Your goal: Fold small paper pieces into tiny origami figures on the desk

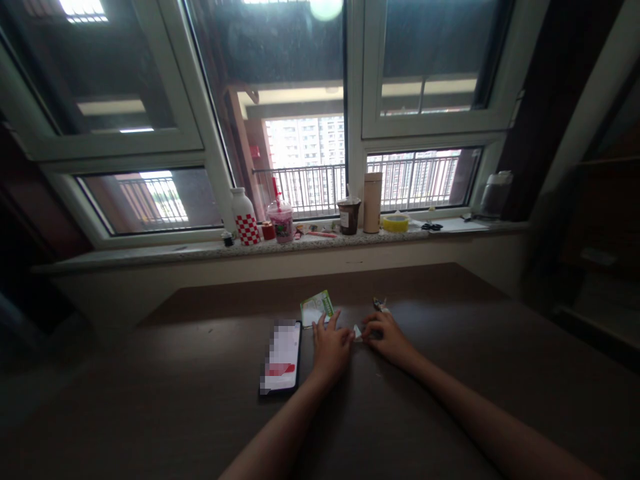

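A small white triangular piece [357, 331], perhaps paper, sits low over the table between my two hands. My left hand [331, 345] pinches its left edge with thumb and forefinger, the other fingers spread forward. On the opposite side, my right hand [389, 339] has its fingertips closed at the piece's right edge. A green and white card or packet [316, 305] lies just beyond my left fingers. Past my right hand is a small dark and pale object [379, 304], too small to make out. A phone [283, 360] with a lit screen rests left of my left hand.
The brown table [200, 413] ends before a stone windowsill [320, 247]. Along the sill stand a checkered bottle [247, 220], a pink drink cup [281, 220], a dark drink cup [349, 217], a beige flask [373, 203], yellow tape [395, 223] and scissors [431, 227].
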A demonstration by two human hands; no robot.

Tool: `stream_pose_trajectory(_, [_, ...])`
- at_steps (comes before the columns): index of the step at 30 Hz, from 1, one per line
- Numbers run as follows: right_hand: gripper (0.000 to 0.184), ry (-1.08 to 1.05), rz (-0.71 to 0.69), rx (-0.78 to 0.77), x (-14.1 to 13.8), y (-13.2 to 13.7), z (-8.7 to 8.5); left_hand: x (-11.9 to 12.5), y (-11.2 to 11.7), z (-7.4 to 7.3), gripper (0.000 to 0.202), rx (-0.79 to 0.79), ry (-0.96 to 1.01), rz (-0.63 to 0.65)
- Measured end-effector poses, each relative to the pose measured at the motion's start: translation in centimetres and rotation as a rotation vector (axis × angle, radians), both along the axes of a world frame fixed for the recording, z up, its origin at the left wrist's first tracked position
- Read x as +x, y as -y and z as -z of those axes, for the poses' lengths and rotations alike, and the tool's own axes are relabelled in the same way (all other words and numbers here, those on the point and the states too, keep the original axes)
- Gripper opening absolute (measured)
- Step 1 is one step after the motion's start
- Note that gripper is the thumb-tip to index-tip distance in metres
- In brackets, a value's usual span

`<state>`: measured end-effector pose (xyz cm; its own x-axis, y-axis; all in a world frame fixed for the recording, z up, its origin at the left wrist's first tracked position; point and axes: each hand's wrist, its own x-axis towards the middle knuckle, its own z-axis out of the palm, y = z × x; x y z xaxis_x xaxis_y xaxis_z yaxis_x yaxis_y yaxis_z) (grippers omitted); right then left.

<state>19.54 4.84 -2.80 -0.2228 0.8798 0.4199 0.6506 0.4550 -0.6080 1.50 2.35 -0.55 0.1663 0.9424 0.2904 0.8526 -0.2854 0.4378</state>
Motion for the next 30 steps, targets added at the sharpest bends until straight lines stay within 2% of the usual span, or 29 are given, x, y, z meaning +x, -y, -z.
stream_pose_trajectory(6, [0.008, -0.005, -0.032, -0.035, 0.1, 0.3, -0.2, 0.0, 0.0, -0.1, 0.027, -0.008, 0.062, -0.01])
stream_pose_trajectory(10, [0.012, -0.004, -0.05, -0.048, 0.2, 0.2, -0.2, 0.0, 0.1, -0.2, 0.02, -0.012, 0.081, -0.011])
stream_pose_trajectory(15, [0.006, -0.021, -0.092, 0.022, 0.3, 0.0, -0.1, -0.1, 0.0, 0.0, 0.022, -0.03, 0.073, 0.011])
stream_pose_trajectory(19, [0.02, -0.065, -0.19, 0.086, 0.3, -0.1, -0.2, -0.2, -0.2, 0.3, 0.029, -0.007, 0.083, -0.003])
stream_pose_trajectory(22, [0.023, -0.025, -0.253, 0.127, 0.2, -0.1, -0.2, -0.3, -0.4, 0.7, 0.027, 0.048, 0.124, -0.007])
stream_pose_trajectory(30, [0.015, 0.144, -0.144, 0.205, -0.2, 0.7, -0.2, -0.3, -0.6, 0.8, 0.02, 0.185, 0.227, -0.013])
